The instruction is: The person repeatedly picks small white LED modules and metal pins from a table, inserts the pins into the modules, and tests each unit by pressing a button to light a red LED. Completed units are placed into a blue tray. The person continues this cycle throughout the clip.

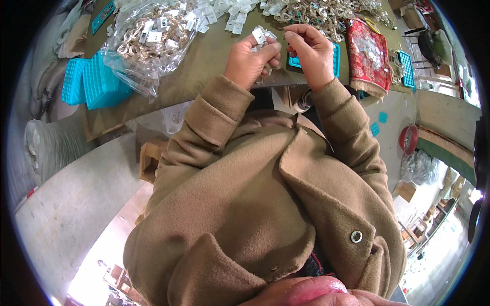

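Note:
My left hand (251, 59) is closed, with small white plastic cards (259, 35) sticking up between thumb and fingers. Beside it, my right hand (312, 52) has its thumb and forefinger pinched together. Anything between those fingertips is too small to make out. Under the right hand lies a blue gridded tray (336, 60), partly covered by it. More white cards (236, 23) are strewn on the table beyond my left hand. A heap of thin metallic chains or rings (326, 14) spreads past my right hand.
A clear plastic bag (153, 46) of ring-shaped pieces and white cards sits at the left. Stacked blue trays (104, 81) stand at the table's left edge. On the right, a red patterned cloth (365, 56) bears small clear pieces, with another blue tray (406, 69) beyond it.

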Motion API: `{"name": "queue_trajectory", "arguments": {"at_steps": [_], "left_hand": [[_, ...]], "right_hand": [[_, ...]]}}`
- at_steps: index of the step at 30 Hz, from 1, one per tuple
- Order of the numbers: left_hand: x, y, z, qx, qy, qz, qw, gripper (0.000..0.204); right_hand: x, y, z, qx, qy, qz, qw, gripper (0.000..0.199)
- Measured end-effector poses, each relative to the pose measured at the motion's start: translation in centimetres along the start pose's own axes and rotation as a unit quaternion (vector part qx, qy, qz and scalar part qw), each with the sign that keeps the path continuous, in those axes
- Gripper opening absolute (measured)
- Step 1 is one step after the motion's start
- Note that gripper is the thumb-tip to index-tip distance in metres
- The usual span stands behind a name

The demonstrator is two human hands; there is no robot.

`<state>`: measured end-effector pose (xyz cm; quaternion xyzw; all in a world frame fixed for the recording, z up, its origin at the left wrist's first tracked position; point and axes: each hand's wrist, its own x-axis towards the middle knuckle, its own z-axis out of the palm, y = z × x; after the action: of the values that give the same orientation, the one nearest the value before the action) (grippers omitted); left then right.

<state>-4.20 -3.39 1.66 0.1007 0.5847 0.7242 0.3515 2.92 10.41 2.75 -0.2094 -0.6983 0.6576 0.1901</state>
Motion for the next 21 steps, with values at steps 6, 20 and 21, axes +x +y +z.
{"name": "queue_trajectory", "arguments": {"at_steps": [6, 20, 21], "left_hand": [[0.1, -0.1, 1.3, 0.022, 0.019, 0.067, 0.997, 0.01], [0.2, -1.0, 2.7, 0.017, 0.025, 0.144, 0.989, 0.008], [0.3, -1.1, 2.7, 0.02, 0.019, 0.153, 0.988, 0.009]], "right_hand": [[-0.2, 0.4, -0.1, 0.168, -0.007, 0.028, 0.985, 0.02], [-1.5, 1.3, -2.2, 0.247, -0.065, 0.1, 0.962, 0.005], [-1.5, 1.3, -2.3, 0.258, -0.076, 0.088, 0.959, 0.005]]}}
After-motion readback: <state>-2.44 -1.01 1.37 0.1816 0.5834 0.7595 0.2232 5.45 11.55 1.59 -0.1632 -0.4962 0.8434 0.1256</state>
